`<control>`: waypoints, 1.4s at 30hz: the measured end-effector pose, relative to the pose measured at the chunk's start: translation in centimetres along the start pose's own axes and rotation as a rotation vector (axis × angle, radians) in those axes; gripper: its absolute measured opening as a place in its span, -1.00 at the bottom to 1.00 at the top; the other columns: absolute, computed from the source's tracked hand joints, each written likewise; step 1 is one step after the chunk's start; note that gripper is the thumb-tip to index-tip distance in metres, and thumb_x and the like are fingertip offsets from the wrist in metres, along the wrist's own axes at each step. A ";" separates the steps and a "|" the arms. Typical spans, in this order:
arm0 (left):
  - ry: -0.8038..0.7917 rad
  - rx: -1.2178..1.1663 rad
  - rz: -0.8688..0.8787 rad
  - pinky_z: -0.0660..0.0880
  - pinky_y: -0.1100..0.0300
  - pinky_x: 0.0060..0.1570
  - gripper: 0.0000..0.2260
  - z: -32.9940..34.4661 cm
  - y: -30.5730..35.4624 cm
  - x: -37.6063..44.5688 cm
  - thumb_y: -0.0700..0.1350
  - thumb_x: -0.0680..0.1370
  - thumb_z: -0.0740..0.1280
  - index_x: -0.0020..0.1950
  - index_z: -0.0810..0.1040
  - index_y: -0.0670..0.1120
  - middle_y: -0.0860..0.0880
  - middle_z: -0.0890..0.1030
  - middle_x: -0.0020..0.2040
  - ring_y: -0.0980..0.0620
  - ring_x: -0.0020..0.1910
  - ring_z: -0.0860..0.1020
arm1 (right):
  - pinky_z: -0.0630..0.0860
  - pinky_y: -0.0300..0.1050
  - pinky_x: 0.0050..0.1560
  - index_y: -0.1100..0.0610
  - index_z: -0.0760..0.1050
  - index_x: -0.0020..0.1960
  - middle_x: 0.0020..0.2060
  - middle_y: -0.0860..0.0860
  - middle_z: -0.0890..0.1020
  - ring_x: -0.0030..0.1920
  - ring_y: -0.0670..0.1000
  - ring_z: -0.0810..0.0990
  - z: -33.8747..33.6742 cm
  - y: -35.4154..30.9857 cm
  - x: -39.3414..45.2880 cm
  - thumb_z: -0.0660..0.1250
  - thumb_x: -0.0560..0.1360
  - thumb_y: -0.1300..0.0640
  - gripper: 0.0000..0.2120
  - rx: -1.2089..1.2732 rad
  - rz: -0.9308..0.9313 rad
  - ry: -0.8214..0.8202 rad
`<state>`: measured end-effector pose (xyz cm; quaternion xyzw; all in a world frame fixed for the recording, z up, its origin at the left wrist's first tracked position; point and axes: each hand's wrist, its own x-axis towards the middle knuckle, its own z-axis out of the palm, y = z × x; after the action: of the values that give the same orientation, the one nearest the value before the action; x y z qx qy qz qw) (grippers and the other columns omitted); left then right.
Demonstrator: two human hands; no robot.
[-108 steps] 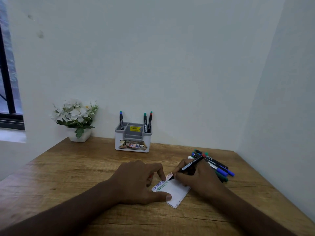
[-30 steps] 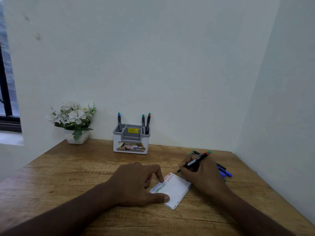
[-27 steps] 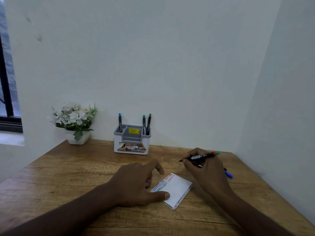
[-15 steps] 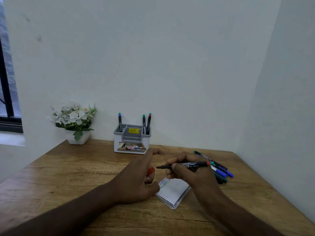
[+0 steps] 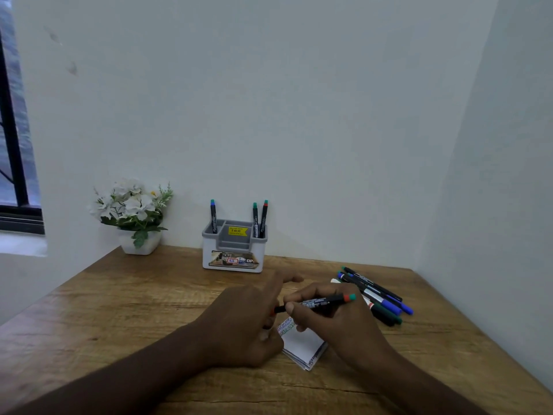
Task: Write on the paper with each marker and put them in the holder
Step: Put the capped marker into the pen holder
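Observation:
My right hand (image 5: 338,322) holds a black marker (image 5: 321,302) level above the folded white paper (image 5: 305,347), its tip pointing left. My left hand (image 5: 245,322) meets that tip and pinches a small red cap (image 5: 271,313), mostly hidden by the fingers, with the index finger stretched out. Coloured writing shows on the paper's far edge. Several loose markers (image 5: 380,298) lie in a pile to the right of my hands. The white and grey holder (image 5: 233,256) stands by the back wall with three markers (image 5: 259,220) upright in it.
A white pot of white flowers (image 5: 136,217) sits at the back left corner of the wooden desk (image 5: 119,301). Walls close off the desk at the back and on the right. A dark window frame (image 5: 15,175) is at the far left.
My right hand lifted the marker off the paper and turned it level, tip to the left. My left hand came up off the paper with the red cap and met the tip.

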<state>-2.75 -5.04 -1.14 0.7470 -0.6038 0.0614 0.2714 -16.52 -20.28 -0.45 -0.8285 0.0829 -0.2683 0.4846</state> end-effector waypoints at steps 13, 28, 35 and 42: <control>0.059 -0.138 0.009 0.48 0.24 -0.29 -0.28 1.0 1.6 -0.4 -0.09 0.58 0.44 0.38 0.02 0.45 0.17 0.53 -0.24 0.13 -0.16 0.57 | 0.60 -0.38 -0.12 0.10 0.75 -0.07 -0.21 -0.10 0.79 -0.16 -0.19 0.75 0.8 -0.8 -1.2 0.57 0.47 0.25 -0.91 -0.020 -0.123 -0.046; 0.353 0.254 0.239 0.52 0.36 -0.09 -0.58 0.4 -0.2 0.9 0.12 0.66 0.27 0.52 0.41 0.10 0.10 0.49 0.29 0.19 0.08 0.55 | 0.55 -0.19 -0.24 -0.16 0.64 -0.25 -0.29 -0.19 0.71 -0.25 -0.10 0.67 0.4 0.2 0.8 0.41 0.60 -0.09 -0.76 -0.335 -0.217 0.182; 0.346 0.157 0.248 0.49 0.48 -0.04 -0.65 0.9 -1.6 1.5 0.00 0.60 0.33 0.39 0.55 0.04 0.11 0.60 0.17 0.25 0.00 0.57 | 0.58 -0.30 -0.19 -0.24 0.70 -0.05 -0.23 -0.30 0.72 -0.20 -0.27 0.67 0.3 -0.1 0.8 0.46 0.58 -0.07 -0.93 -0.340 -0.159 -0.002; 0.704 -0.054 -0.087 0.63 0.35 -0.23 -0.33 -4.6 -6.1 4.2 -0.19 0.52 0.52 0.56 0.30 0.00 0.19 0.64 -0.16 0.26 -0.19 0.67 | 0.44 -0.52 0.03 -0.35 0.23 0.58 0.19 -0.41 0.44 0.16 -0.32 0.51 1.0 2.6 1.0 0.42 0.53 -0.24 -0.32 -0.546 -0.275 -0.055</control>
<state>5.11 -5.74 2.45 0.6977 -0.4421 0.2875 0.4849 -14.85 -21.28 -2.62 -0.9385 0.0260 -0.2765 0.2052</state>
